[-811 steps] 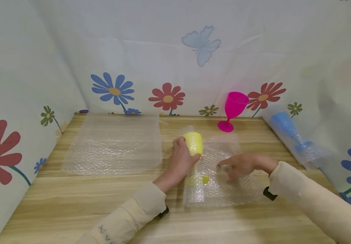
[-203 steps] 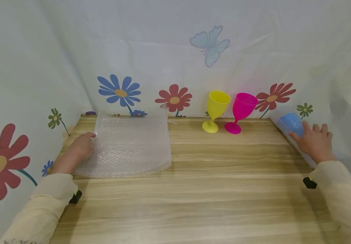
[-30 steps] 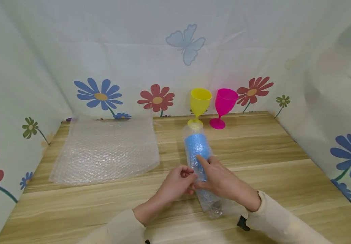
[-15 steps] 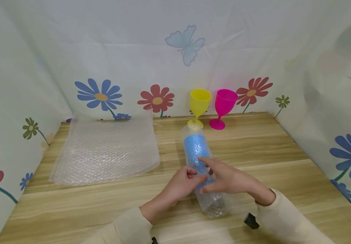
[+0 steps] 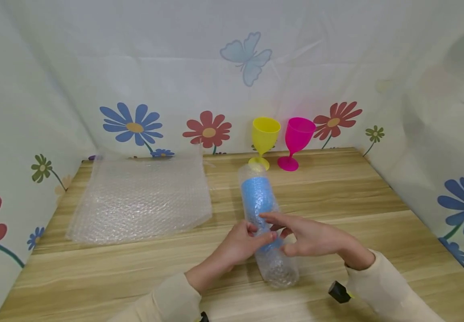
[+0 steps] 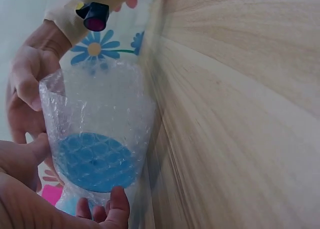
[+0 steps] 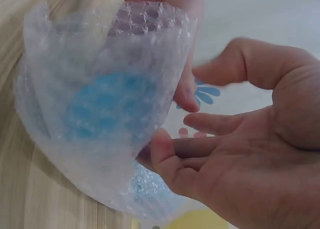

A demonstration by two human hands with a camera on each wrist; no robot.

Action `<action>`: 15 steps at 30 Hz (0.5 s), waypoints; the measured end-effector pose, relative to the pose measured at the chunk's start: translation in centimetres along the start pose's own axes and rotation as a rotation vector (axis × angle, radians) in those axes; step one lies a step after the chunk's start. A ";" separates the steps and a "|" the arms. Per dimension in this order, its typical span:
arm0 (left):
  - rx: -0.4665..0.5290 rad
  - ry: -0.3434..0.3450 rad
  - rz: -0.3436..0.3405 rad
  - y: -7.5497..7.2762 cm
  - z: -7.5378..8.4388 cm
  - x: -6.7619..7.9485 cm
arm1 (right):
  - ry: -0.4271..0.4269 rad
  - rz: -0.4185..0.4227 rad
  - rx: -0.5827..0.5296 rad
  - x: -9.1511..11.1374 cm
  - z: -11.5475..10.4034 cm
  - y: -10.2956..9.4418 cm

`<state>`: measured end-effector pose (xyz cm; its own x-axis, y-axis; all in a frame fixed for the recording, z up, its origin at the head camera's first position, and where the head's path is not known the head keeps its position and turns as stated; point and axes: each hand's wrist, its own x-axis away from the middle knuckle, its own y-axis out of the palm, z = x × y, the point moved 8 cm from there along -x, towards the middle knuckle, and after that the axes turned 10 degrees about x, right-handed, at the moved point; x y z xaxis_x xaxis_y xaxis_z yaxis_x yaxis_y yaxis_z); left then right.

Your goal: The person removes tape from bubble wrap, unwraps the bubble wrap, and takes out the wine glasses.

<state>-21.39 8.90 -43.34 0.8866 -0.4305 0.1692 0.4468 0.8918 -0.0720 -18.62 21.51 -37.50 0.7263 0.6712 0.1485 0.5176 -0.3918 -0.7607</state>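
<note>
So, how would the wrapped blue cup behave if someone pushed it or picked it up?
The blue cup would probably roll if pushed, since it lies on its side inside a roughly tube-shaped wrap. If gripped at its near end, it might squash there, because the bubbly wrap extends past the cup.

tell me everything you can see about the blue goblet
The blue goblet looks plastic, with a deep cup, a flat round foot and a stem that is mostly hidden. It is rolled in clear bubble wrap that reaches past both ends. It lies on its side, cup at the far end, foot nearer, at or just above the wooden table. The left hand grips it through the wrap; the right hand is at its other side, exact contact hard to tell.
</note>
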 end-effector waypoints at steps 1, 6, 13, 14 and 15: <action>0.005 0.001 -0.007 -0.1 0.0 0.0 | -0.005 0.000 -0.001 -0.1 0.0 0.1; -0.015 0.001 -0.015 -0.4 0.1 0.0 | -0.021 0.091 0.054 -0.7 -0.5 0.2; -0.083 0.004 0.063 -1.5 0.4 0.8 | -0.010 0.333 0.219 -1.2 -1.0 0.4; -0.098 0.008 0.082 -1.7 0.4 0.9 | 0.000 0.366 0.240 -1.2 -1.0 0.4; -0.111 0.010 0.096 -1.9 0.4 1.0 | 0.012 0.401 0.264 -1.1 -1.0 0.4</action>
<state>-21.37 6.82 -42.61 0.9268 -0.3458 0.1463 0.3698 0.9082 -0.1961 -18.79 19.96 -37.33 0.8513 0.4917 -0.1831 0.0640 -0.4437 -0.8939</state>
